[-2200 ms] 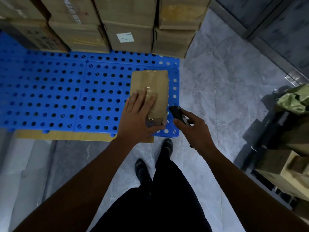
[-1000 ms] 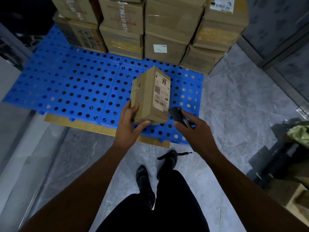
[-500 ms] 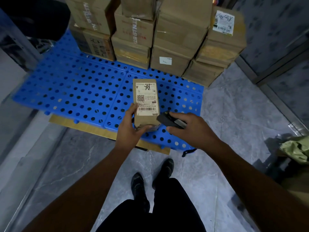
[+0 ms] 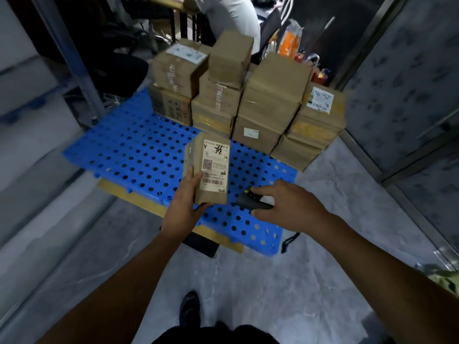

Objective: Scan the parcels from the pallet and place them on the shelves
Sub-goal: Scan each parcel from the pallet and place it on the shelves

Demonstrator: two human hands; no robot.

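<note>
one small cardboard parcel (image 4: 207, 170) stands upright in the left hand (image 4: 185, 202), fingers wrapped round its lower end, its label (image 4: 215, 166) facing up, held above the blue perforated pallet (image 4: 139, 155). the right hand (image 4: 285, 207) is curled round a black handheld scanner (image 4: 252, 201) just beside the parcel at 3 o'clock. the parcel looks light and stiff, its taped skin perhaps slick; holding it by the lower edges leaves the barcode clear. stacked cartons (image 4: 253, 100) sit at 12 o'clock. grey marbled floor (image 4: 248, 281), dim cramped room.
</note>
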